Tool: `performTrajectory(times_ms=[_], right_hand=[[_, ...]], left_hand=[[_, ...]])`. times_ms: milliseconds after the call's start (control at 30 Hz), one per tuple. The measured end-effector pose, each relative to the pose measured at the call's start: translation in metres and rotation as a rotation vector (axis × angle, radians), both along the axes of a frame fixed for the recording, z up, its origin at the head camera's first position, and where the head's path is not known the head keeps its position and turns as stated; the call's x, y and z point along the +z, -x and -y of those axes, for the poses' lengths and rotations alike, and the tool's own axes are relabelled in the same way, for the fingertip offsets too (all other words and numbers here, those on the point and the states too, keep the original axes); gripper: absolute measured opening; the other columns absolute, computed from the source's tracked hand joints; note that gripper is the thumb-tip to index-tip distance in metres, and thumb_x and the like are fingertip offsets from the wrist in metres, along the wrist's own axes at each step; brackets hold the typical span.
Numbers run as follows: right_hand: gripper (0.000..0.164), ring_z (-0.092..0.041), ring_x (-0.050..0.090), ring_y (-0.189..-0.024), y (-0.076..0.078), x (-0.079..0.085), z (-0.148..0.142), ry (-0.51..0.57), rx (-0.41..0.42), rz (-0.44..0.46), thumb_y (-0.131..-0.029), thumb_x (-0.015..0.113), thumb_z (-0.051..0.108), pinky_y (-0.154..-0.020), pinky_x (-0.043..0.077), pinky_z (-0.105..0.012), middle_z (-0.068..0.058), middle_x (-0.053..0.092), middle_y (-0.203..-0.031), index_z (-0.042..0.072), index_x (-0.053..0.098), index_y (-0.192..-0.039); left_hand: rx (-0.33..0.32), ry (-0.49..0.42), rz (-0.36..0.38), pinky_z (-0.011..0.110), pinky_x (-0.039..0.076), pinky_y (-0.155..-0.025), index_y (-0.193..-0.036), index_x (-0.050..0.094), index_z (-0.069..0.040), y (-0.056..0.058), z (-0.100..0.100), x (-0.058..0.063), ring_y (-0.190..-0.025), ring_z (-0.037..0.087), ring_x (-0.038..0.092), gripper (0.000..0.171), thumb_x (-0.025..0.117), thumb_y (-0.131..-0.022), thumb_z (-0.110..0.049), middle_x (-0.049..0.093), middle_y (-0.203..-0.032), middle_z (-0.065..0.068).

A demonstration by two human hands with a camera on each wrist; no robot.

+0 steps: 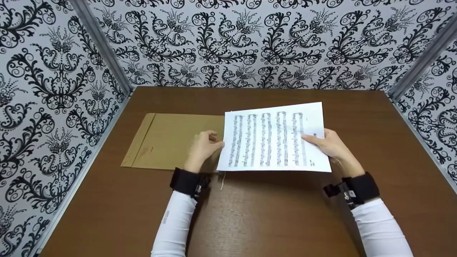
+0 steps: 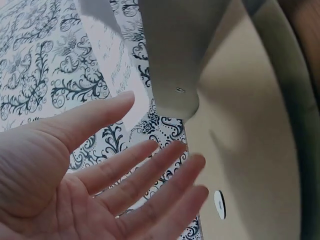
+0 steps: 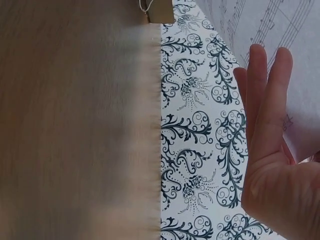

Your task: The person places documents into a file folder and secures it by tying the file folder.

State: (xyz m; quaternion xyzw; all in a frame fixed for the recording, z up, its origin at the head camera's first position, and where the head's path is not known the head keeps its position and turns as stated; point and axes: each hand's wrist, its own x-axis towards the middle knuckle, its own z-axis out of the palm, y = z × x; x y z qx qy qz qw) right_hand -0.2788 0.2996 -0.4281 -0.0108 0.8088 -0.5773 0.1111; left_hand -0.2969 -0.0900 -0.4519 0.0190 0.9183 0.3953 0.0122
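A sheet of music [image 1: 273, 139] is held sideways above the table, its printed side up. My right hand [image 1: 330, 144] pinches its right edge, thumb on top and straight fingers underneath; in the right wrist view those fingers [image 3: 270, 100] lie against its underside. The sheet's left edge overlaps a brown cardboard envelope [image 1: 175, 139] lying on the table. My left hand [image 1: 204, 145] is over the envelope, thumb tip right at the sheet's left edge. In the left wrist view that hand [image 2: 110, 185] has its fingers spread, beside the envelope's flap [image 2: 175, 60] and a white disc [image 2: 220, 205].
A thin string [image 1: 223, 181] hangs from the envelope's right part onto the brown table [image 1: 257, 214]. Patterned walls [image 1: 228, 43] enclose the table at the back and sides. Black wrist straps [image 1: 362, 187] with small cameras are on both arms.
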Motion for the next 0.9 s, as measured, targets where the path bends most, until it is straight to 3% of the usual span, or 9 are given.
performTrajectory(times_ms=[200,467,567,733,900], right_hand=[[0.058,-0.006,0.076,-0.072,0.006,0.003,0.002,-0.038,-0.006,0.006,-0.102,0.063,0.027,-0.065,0.063,-0.026,0.017,0.073,-0.083,-0.01,0.047,-0.143],[0.058,-0.005,0.075,-0.071,0.007,0.004,0.005,-0.044,-0.021,0.016,-0.102,0.063,0.026,-0.065,0.062,-0.024,0.017,0.073,-0.082,-0.009,0.046,-0.145],[0.059,-0.005,0.074,-0.07,0.007,0.006,0.006,-0.059,-0.027,0.016,-0.102,0.063,0.028,-0.065,0.062,-0.024,0.017,0.072,-0.081,-0.009,0.046,-0.145],[0.056,-0.004,0.073,-0.067,0.007,0.008,0.006,-0.096,-0.019,-0.006,-0.103,0.06,0.03,-0.062,0.061,-0.023,0.018,0.072,-0.08,-0.009,0.049,-0.142],[0.055,-0.005,0.073,-0.067,0.008,0.01,0.007,-0.114,-0.01,-0.006,-0.104,0.058,0.03,-0.062,0.061,-0.025,0.017,0.072,-0.079,-0.01,0.049,-0.141]], left_hand=[[0.027,0.184,-0.004,0.051,0.057,-0.095,-0.138,0.064,-0.006,-0.001,-0.008,-0.002,-0.114,0.036,0.071,0.063,0.079,-0.087,-0.039,0.074,-0.127,0.015],[0.03,0.319,-0.005,0.053,0.056,-0.097,-0.136,0.065,-0.005,0.004,-0.019,-0.009,-0.12,0.04,0.068,0.067,0.08,-0.084,-0.045,0.07,-0.134,0.017],[0.033,0.36,-0.015,0.053,0.057,-0.093,-0.128,0.07,-0.005,0.004,-0.023,-0.009,-0.114,0.04,0.069,0.063,0.081,-0.082,-0.047,0.073,-0.128,0.017],[0.032,0.417,-0.063,0.052,0.057,-0.088,-0.1,0.074,-0.003,0.003,-0.028,-0.01,-0.103,0.038,0.071,0.052,0.083,-0.078,-0.049,0.077,-0.111,0.017],[0.023,0.465,-0.047,0.053,0.054,-0.095,-0.103,0.074,-0.002,0.002,-0.031,-0.012,-0.11,0.038,0.069,0.06,0.084,-0.076,-0.054,0.074,-0.116,0.018]])
